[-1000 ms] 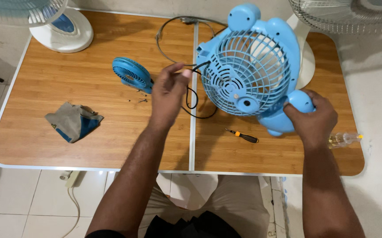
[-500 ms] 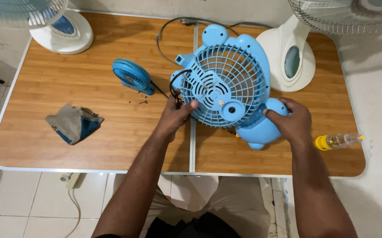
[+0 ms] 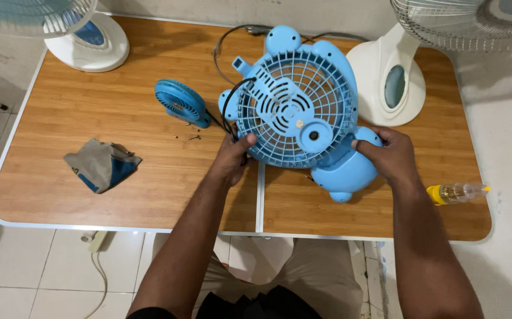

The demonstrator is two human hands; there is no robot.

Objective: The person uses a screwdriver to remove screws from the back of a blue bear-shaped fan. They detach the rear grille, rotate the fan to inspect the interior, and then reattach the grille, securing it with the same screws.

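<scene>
At frame centre, your left hand [image 3: 231, 159] has its grip pinching the ribbed plastic grille rim of the round blue desk fan [image 3: 297, 112]; your right hand [image 3: 389, 156] clasps its smooth rounded base above the wood-grain bench [image 3: 90, 118].

A light blue plastic table fan [image 3: 296, 112] lies tilted on its back across the centre seam of a folding table, its round rear grille turned up toward the camera. The grille's ribs ring a slotted motor housing with a small dark hole near its lower right. The fan's rounded blue base [image 3: 343, 172] points toward the near right, with knob-like feet showing. A black power cord [image 3: 227, 109] loops down the grille's left edge and trails to the far side.
</scene>
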